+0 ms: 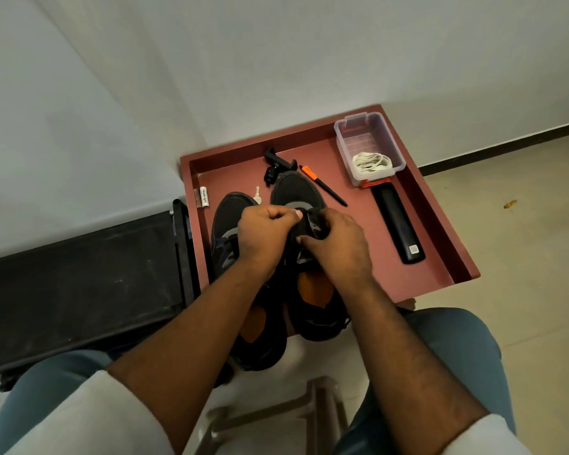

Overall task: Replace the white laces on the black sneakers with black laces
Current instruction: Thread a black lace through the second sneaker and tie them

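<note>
A plain grey-white wall fills the upper part of the view, meeting a second wall at a corner on the left. A dark skirting board runs along the wall's foot on the right, above a pale beige tiled floor marked by a small brown stain. A reddish-brown table with a raised rim stands against the wall. Left of it sits a low black bench-like surface. A light plastic stool shows at the bottom edge. Lighting is soft and even.
</note>
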